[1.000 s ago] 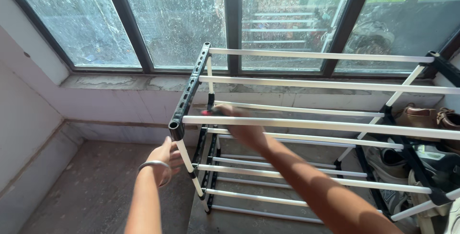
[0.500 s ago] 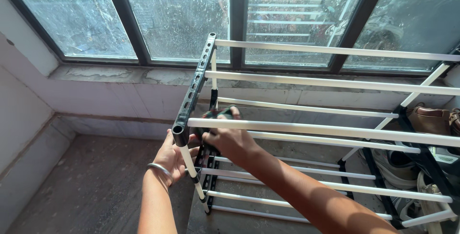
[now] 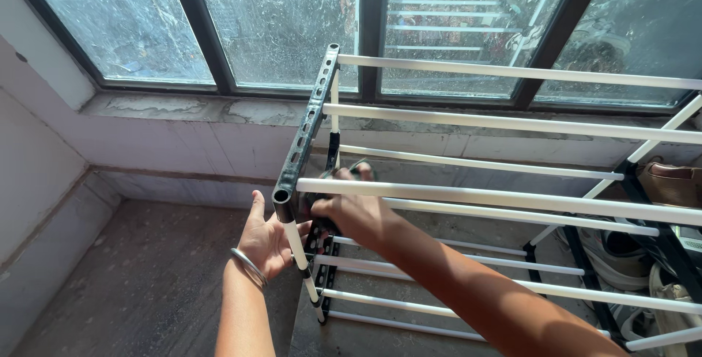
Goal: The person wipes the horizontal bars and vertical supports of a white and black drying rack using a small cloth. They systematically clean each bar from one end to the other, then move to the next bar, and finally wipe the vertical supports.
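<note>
We have drawn our right hand (image 3: 351, 214) back under the shoe rack (image 3: 512, 127) top rail, fingers curled round a dark cloth (image 3: 356, 170); at nine o'clock, our left hand (image 3: 267, 238) now spreads open against the corner post (image 3: 300, 255).

Shoe rack (image 3: 468, 119): black side frames, white rods, upright beside window. Dark cloth (image 3: 344, 174) at left end.

no packages, labels, signs, screens visible

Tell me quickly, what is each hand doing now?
Left hand: open, palm against the rack's front corner post.
Right hand: closed on a dark cloth.
</note>
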